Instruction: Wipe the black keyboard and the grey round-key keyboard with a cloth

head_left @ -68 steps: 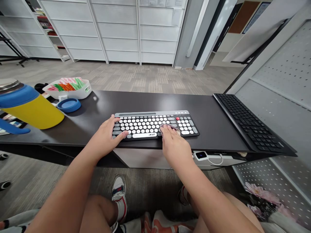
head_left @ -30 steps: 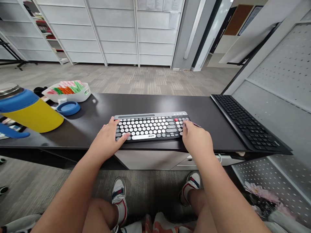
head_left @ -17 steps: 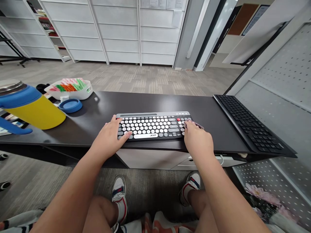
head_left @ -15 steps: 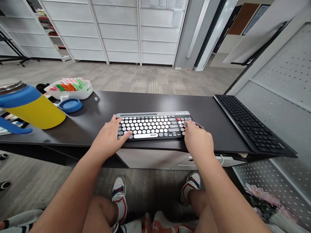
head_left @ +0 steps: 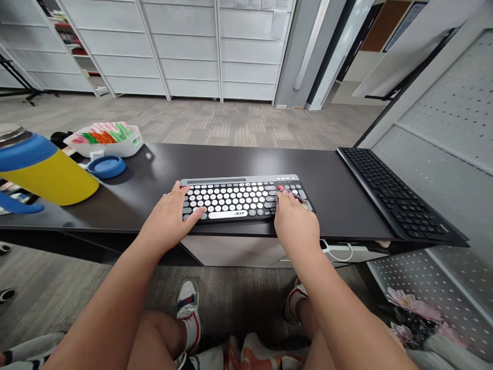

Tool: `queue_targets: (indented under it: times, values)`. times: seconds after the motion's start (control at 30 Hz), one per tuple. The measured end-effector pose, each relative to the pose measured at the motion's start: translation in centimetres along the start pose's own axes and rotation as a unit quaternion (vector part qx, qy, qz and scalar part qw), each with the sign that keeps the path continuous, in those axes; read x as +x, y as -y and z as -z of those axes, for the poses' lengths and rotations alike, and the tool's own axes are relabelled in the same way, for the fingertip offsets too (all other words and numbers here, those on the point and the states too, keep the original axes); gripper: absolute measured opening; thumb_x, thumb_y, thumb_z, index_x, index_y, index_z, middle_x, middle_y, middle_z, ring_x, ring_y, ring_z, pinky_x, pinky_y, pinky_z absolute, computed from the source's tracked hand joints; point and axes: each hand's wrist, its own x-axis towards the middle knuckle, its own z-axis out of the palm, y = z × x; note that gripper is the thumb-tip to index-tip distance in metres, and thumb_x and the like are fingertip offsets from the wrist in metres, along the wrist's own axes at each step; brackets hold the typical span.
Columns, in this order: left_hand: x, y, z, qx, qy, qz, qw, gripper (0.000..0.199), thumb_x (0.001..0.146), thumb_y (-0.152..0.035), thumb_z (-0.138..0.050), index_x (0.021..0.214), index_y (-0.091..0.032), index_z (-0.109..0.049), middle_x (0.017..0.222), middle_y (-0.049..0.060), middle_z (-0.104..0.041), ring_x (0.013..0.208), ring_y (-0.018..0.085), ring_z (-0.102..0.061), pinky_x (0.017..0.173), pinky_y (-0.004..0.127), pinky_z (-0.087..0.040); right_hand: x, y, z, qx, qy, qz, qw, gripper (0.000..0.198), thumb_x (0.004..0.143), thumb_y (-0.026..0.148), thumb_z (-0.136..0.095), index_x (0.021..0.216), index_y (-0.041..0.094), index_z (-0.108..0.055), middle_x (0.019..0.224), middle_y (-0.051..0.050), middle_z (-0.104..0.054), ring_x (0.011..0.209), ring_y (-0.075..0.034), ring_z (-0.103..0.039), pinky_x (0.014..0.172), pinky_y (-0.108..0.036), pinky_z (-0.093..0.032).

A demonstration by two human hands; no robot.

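A grey and black keyboard (head_left: 231, 196) with round white keys and "acer" on its space bar lies flat on the dark desk. Its left end is held by my left hand (head_left: 169, 213), fingertips at the far corner and thumb across the near keys. My right hand (head_left: 296, 221) bends over the right part of the keyboard, its fingers closed together. From those fingers a slim, dark, patterned thing (head_left: 299, 199) sticks out to the right over the number keys; its kind is not clear, and its other end is hidden by the hand.
On the left stand a yellow and blue mug (head_left: 50, 172), a blue lid (head_left: 106, 166) and a white basket (head_left: 123, 148) of colourful items. A black keyboard (head_left: 393, 195) lies at the right, beside a perforated panel (head_left: 447, 103). White cabinets (head_left: 185, 51) stand beyond the desk.
My right hand, with the slim patterned thing, has moved left across the keyboard from the number keys. My left hand stays at the left end. The whole view has shifted slightly.
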Motion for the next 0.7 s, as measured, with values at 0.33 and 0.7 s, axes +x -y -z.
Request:
queue_targets:
  times: [0.33,0.7]
  values:
    - [0.05,-0.04,-0.09,0.008,-0.002,-0.004,1.0,0.085,0.102,-0.067,-0.04,0.162,-0.008,-0.039,0.174,0.023,-0.032,0.158,0.042,-0.035,0.127,0.056,-0.03,-0.4,-0.26,-0.65,0.01,-0.03,0.021,0.999,0.042,0.101,0.005,-0.043,0.134,0.011,-0.069,0.144,-0.016,-0.069,0.131,-0.027,-0.069,0.104,-0.039,-0.058]
    - [0.02,-0.02,-0.12,0.008,-0.007,-0.001,1.0,0.082,0.102,-0.065,-0.04,0.162,-0.01,-0.04,0.173,0.021,-0.034,0.157,0.042,-0.037,0.127,0.057,-0.031,-0.42,-0.08,-0.88,0.016,-0.04,0.02,0.999,0.043,0.1,0.006,-0.043,0.134,0.012,-0.068,0.143,-0.018,-0.069,0.13,-0.029,-0.07,0.103,-0.043,-0.058]
